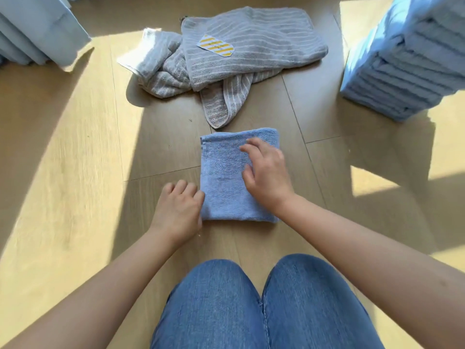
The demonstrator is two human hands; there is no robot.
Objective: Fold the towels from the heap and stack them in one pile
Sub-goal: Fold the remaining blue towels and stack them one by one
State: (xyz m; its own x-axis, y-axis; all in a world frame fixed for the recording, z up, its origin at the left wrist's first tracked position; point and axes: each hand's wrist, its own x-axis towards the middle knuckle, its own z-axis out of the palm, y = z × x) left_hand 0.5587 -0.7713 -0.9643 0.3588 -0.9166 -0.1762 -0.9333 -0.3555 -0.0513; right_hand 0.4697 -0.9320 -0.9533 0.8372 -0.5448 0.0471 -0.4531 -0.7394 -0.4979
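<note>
A folded blue towel point(224, 177) lies flat on the wooden floor in front of my knees. My right hand point(266, 175) hovers over or rests on its right half with fingers loosely bent. My left hand point(180, 206) sits at the towel's left edge near the bottom corner, fingers curled, touching the edge; whether it grips the cloth I cannot tell. Further back lies the heap point(241, 51) of grey striped towels with a yellow-striped label, plus a white towel point(151, 54). A tall pile of folded light-blue towels point(412, 69) stands at the right.
Light-blue curtain fabric point(37, 28) hangs at the top left. My knees in blue jeans point(261, 306) fill the bottom centre. Bare wooden floor point(75, 172) with sun patches spreads to the left and right of the towel.
</note>
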